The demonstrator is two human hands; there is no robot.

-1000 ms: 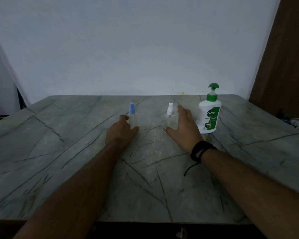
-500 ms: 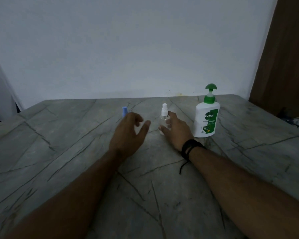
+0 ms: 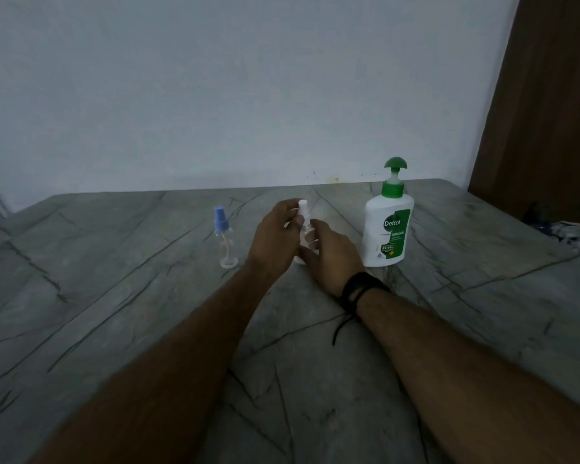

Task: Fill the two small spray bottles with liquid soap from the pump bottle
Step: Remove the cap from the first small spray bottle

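Both hands on the white-capped spray bottle (image 3: 304,226), mid-table (image 3: 114,296): left hand (image 3: 275,239) fingers curled at its cap, right hand (image 3: 329,252) fingers wrapped round the clear body. Blue-capped spray bottle (image 3: 223,239) stands just left, untouched. Pump bottle (image 3: 387,226) upright to the right, near the right hand.

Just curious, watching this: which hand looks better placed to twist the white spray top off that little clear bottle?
Probably the left hand: its fingers already sit at the white spray top, while the right hand steadies the small clear bottle lower down.
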